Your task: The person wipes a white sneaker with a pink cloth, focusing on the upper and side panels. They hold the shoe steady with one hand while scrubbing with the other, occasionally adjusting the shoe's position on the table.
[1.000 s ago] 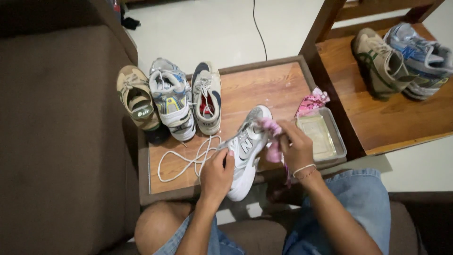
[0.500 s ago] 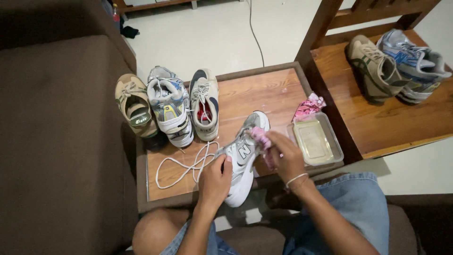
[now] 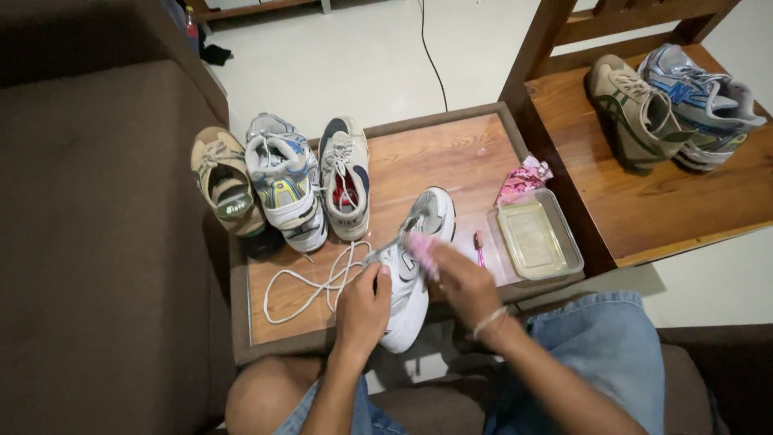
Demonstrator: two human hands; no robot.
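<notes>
A white and grey sneaker (image 3: 415, 266) lies on its side at the front of the small wooden table (image 3: 451, 157). My left hand (image 3: 362, 306) grips its heel end. My right hand (image 3: 459, 282) is closed on a pink cloth (image 3: 421, 248) and presses it against the shoe's side. A loose white shoelace (image 3: 314, 282) lies on the table left of the shoe.
Three other sneakers (image 3: 282, 181) stand in a row at the table's left. A clear plastic tray (image 3: 538, 239), a pink packet (image 3: 523, 179) and a small pink item (image 3: 480, 247) sit at the right. Two more shoes (image 3: 668, 101) rest on a wooden chair. A brown sofa (image 3: 97, 234) is at left.
My right hand with the pink cloth has slid down and left along the shoe's side. The small pink item by the tray is now uncovered.
</notes>
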